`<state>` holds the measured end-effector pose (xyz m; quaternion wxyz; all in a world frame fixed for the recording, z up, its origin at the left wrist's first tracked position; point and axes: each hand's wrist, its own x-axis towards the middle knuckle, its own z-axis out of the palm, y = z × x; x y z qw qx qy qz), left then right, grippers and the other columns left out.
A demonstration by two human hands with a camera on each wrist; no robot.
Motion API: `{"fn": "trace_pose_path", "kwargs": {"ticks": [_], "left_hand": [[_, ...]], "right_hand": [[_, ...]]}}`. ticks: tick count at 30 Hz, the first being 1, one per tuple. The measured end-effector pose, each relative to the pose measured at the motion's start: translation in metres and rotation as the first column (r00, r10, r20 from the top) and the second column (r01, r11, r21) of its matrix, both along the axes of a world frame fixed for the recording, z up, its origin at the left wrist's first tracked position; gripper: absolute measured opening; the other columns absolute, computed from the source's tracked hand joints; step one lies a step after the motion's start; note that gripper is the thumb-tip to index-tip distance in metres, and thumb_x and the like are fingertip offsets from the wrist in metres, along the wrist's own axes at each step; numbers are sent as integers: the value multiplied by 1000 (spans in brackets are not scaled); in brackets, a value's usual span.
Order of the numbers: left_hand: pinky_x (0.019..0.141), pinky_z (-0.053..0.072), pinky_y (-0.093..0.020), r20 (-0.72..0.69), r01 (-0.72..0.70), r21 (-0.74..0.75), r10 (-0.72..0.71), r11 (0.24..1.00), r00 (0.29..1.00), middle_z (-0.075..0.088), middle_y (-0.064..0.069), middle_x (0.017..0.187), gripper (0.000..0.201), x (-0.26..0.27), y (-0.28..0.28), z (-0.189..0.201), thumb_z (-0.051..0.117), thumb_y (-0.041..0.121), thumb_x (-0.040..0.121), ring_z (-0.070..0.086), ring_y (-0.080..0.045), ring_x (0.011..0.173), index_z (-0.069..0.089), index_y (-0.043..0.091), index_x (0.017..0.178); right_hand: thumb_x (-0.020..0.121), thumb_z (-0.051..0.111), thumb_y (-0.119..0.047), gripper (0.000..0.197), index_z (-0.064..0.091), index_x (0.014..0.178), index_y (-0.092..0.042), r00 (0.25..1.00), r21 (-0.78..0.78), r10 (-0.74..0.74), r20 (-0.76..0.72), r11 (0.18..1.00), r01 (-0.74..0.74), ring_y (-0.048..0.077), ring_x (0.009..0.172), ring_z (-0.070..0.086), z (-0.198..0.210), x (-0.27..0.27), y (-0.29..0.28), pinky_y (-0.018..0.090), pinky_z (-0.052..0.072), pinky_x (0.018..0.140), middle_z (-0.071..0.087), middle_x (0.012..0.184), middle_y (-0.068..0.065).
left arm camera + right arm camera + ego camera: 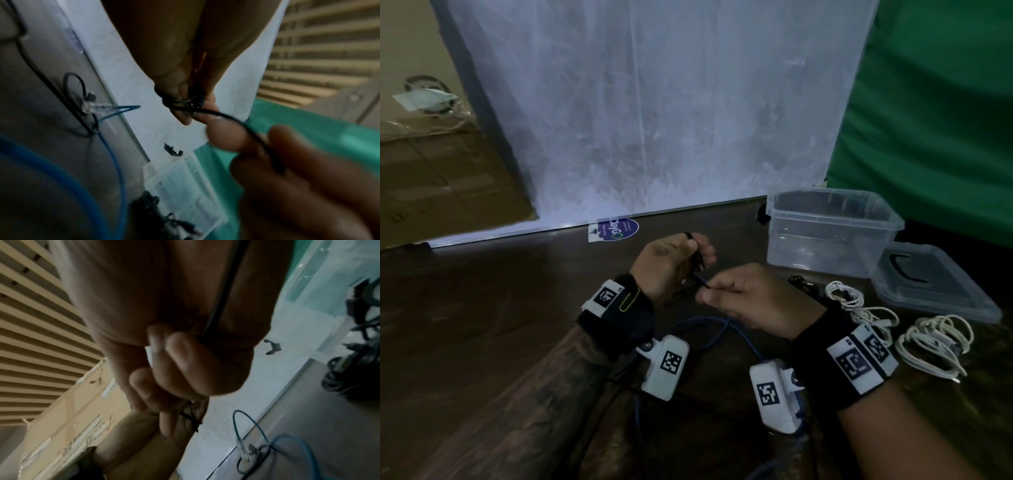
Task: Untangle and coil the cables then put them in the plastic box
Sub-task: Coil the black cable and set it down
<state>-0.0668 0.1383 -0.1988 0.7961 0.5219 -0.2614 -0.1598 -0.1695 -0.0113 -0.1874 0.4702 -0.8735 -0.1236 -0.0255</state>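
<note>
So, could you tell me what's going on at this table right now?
A person is winding a thin black cable: the left hand grips the small coil while the right hand pinches the loose length and feeds it in. A blue cable lies loose on the table between the wrists. White cables wait bundled to the right. The clear plastic box stands open, apparently empty, its lid beside it.

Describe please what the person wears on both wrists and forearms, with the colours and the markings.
Each wrist carries a wide black strap. On the left strap sits a white block with a black square code marker, and a yellow paper clip is clipped beside it. The right strap bears two such markers. Under each wrist hangs a white camera housing with its own marker. The left forearm shows dark tattoo patterns. No sleeves are visible.
</note>
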Motion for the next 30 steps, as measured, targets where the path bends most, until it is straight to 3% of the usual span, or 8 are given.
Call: {"fn": "trace_pose_path", "kwargs": {"ticks": [4,8,13,16,18,23,27,30], "left_hand": [[61,39,-28,174,136,324,-200,936,964,57,-11,70,22,-10,-6,0,47,11,95,49,-20,64,63,6,82],[61,46,-30,-12,260,278,-267,925,964,55,-3,61,17,-22,-11,7,42,9,90,52,-14,58,55,1,83],[64,41,-31,-126,475,372,-463,798,877,47,-2,63,37,-23,-4,15,38,30,85,43,-16,59,58,-1,90],[59,42,-29,-224,548,221,-505,807,834,44,0,61,26,-24,1,19,40,26,88,41,-15,56,56,6,83],[59,44,-27,-275,573,16,-548,819,790,39,1,65,26,-22,4,22,38,24,92,39,-13,58,57,11,80],[68,53,-25,-284,367,-393,-491,843,823,47,6,71,29,-9,7,32,33,19,99,49,-6,61,60,11,90],[77,58,-30,-295,77,-475,-241,877,925,63,1,76,29,4,8,32,38,12,96,65,-10,68,66,4,90],[83,56,-29,-187,18,-396,-99,918,977,67,0,82,25,17,17,29,33,13,100,67,-10,80,56,6,98]], "right_hand": [[93,66,-20,16,75,81,-16,964,-36,-89,251,994,101,9,80,70,5,3,-13,30,53,81,75,79,-4],[89,70,-8,9,67,81,-6,938,121,-134,319,988,100,17,68,73,10,0,-18,29,56,71,74,70,4],[84,76,-10,14,63,81,-7,910,156,-203,361,975,155,21,56,61,9,4,-24,28,49,59,69,61,5],[90,68,-11,5,69,92,-6,950,200,-193,245,969,145,7,48,51,10,3,-27,24,42,47,64,60,-8],[95,60,-8,15,69,107,-5,978,327,-168,120,937,121,7,49,49,8,3,-31,23,40,41,66,69,-4],[102,50,-11,26,66,122,-15,997,331,-65,-52,940,79,9,47,45,5,1,-25,23,43,41,70,79,7],[103,46,-10,29,61,128,-15,986,247,31,-162,969,10,11,45,46,6,-4,-8,25,47,41,68,76,9],[104,47,-14,31,59,132,-14,978,173,90,-189,983,-57,11,45,42,5,-8,2,23,42,41,66,71,7]]}}
